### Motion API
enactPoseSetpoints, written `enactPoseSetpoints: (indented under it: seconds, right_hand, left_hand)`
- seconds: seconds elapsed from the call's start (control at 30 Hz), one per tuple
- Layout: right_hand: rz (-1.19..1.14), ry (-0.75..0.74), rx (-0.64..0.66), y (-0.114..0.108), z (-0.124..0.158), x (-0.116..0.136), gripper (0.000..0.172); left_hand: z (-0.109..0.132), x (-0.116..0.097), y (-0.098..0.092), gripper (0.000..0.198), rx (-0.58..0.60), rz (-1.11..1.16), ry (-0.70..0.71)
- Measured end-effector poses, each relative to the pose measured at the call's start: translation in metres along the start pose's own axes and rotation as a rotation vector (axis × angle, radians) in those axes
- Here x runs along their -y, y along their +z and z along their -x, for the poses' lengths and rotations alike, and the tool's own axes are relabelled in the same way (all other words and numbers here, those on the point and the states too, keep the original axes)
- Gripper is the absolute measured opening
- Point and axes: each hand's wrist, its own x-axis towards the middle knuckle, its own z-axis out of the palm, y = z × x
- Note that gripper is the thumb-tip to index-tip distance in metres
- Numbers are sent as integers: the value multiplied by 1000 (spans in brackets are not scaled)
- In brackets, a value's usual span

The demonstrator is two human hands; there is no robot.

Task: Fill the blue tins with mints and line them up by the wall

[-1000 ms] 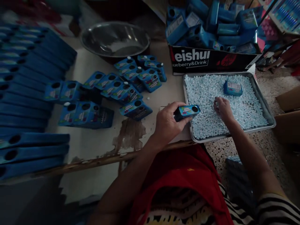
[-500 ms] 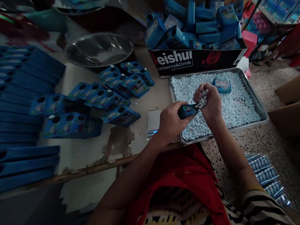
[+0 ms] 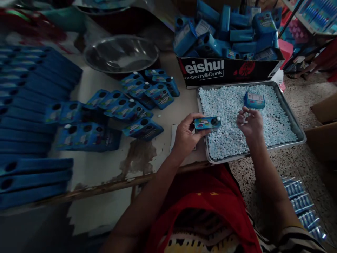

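Note:
My left hand [image 3: 188, 135] grips a small blue candy box [image 3: 207, 123] over the near left part of the metal tray [image 3: 300, 135]. The box lies tilted, its dark round opening toward my right hand, and one white candy sits at that end. Cupped palm-up over the tray, my right hand [image 3: 252, 123] holds several small white candies [image 3: 245, 117]. Pale blue-white candies [image 3: 226, 140] cover the tray's bottom. Just beyond my right hand another blue box [image 3: 254, 100] rests on them. A small white scale [image 3: 173, 135] is partly hidden behind my left hand.
Left of the scale stand several blue boxes [image 3: 143, 129], some with a white candy on top. More boxes [image 3: 26, 133] are stacked at far left. A steel bowl [image 3: 121, 56] sits behind. A black carton [image 3: 229, 70] full of blue boxes borders the tray's far side.
My right hand has moved away from the box's opening, to the right, and now holds fewer candies. The box in my left hand has turned and tilted flatter. The whole view has shifted slightly.

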Motion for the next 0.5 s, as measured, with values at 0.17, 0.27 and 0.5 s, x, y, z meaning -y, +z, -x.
enactPoseSetpoints:
  seconds: [0.17, 0.27, 0.5]
  right_hand:
    - [270, 95, -1, -12, 23, -3, 27]
    - [296, 119, 35, -12, 22, 1, 27]
    - [302, 4, 33, -1, 5, 17, 24]
  left_hand:
    - [16, 17, -63, 53, -63, -25, -53]
    - [23, 28, -84, 48, -40, -68, -71]
    - [26, 50, -92, 48, -59, -52, -64]
